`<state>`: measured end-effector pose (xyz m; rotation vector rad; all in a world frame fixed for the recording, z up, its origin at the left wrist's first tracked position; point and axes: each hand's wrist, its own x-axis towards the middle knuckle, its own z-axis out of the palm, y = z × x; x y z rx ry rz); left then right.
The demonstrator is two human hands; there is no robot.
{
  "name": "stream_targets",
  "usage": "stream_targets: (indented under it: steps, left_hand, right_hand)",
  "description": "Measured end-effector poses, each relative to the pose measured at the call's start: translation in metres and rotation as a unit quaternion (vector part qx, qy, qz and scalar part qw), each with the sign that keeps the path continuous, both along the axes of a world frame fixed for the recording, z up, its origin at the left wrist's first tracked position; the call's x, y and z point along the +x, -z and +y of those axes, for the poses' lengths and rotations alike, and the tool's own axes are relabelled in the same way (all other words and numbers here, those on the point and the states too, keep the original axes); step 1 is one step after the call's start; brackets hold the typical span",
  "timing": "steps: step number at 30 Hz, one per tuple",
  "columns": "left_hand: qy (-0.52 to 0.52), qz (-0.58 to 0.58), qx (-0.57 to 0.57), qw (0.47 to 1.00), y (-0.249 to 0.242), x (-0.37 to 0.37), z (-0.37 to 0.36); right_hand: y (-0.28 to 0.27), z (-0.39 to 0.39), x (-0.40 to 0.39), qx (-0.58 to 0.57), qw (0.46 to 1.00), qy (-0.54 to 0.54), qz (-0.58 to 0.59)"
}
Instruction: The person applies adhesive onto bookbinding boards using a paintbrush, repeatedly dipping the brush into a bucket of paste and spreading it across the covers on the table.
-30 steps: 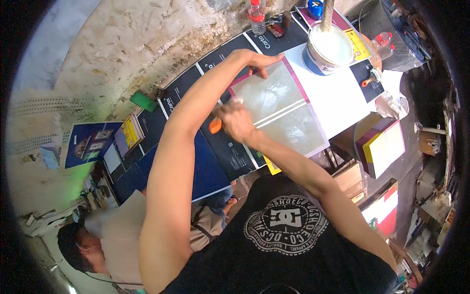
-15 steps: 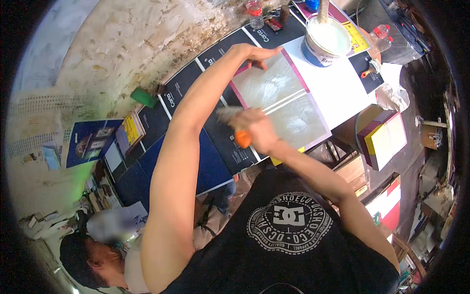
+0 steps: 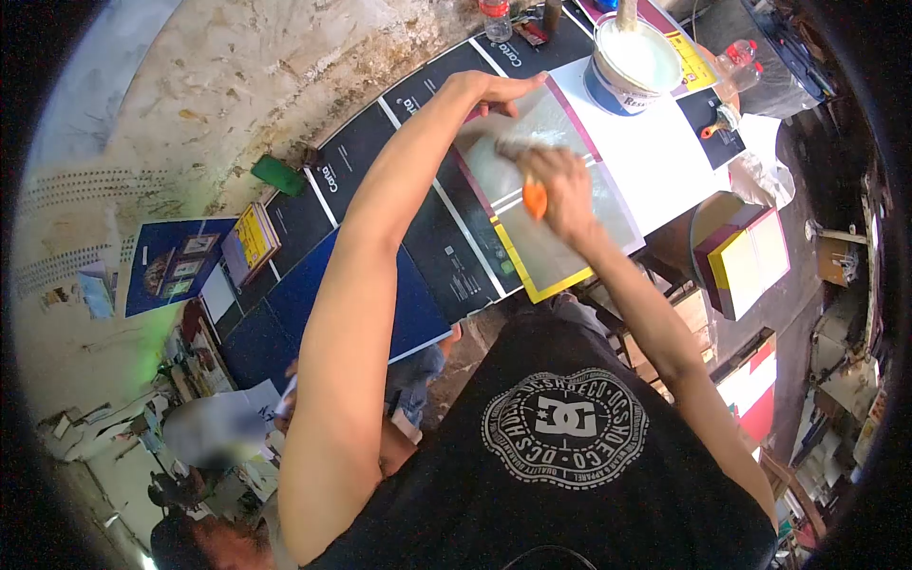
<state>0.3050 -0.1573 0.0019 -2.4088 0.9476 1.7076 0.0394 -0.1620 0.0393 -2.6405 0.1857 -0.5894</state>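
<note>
My right hand is wrapped round a brush with an orange handle. The brush's bristles are blurred over the upper part of a sheet. This sheet has a pale grey, glossy, streaked middle, white stripes across it, and a magenta and yellow border. At its far left corner, my left hand lies with fingers stretched out, touching the edge and holding nothing. Just beyond the sheet stands a bucket of white, paste-like stuff, with a stick upright in it.
Black printed boards and a dark blue board cover the table. A white sheet lies under the bucket. Another orange-handled brush rests at right, above a stack of bordered sheets. Another person is at lower left.
My right hand has swept the brush up and rightward, from beyond the sheet's left edge onto its upper part. More of the yellow border shows. My left hand stays at the corner.
</note>
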Motion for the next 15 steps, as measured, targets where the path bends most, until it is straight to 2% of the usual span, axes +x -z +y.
stream_targets:
  steps: [2,4,5,6,8,10,12,13,14,15]
  left_hand:
    - [0.004,-0.009,-0.010,1.000,-0.010,-0.005,-0.001]
    - [-0.005,-0.024,-0.001,1.000,-0.011,-0.005,-0.004]
    - [-0.009,-0.020,0.004,1.000,-0.005,-0.001,-0.006]
    - [-0.006,-0.019,0.002,1.000,0.001,0.001,-0.007]
    - [-0.001,-0.017,0.000,1.000,0.013,0.004,-0.008]
    - [-0.002,-0.027,-0.012,1.000,-0.020,-0.010,0.000]
    - [-0.011,-0.027,-0.020,0.999,-0.027,-0.014,0.004]
    - [-0.013,-0.027,-0.021,0.999,-0.027,-0.017,0.005]
    - [-0.016,-0.026,-0.023,0.999,-0.027,-0.019,0.005]
    - [-0.018,-0.028,-0.022,0.999,-0.029,-0.023,0.005]
  right_hand:
    - [0.029,-0.019,0.022,-0.031,0.999,0.013,-0.035]
    - [0.061,0.003,0.021,0.017,0.998,-0.053,-0.026]
    - [0.058,0.027,0.006,0.006,0.998,-0.063,-0.013]
    - [0.046,0.043,-0.011,0.039,0.989,-0.130,0.054]
    - [0.038,0.067,-0.047,0.064,0.981,-0.178,0.036]
    - [0.010,0.063,-0.070,0.110,0.974,-0.196,0.038]
    - [0.012,0.034,-0.071,0.100,0.981,-0.164,0.017]
    - [0.002,0.023,-0.065,0.046,0.993,-0.107,-0.012]
    - [0.006,0.013,-0.057,0.022,0.997,-0.068,-0.010]
    - [0.023,0.012,-0.057,0.026,0.994,-0.095,0.046]
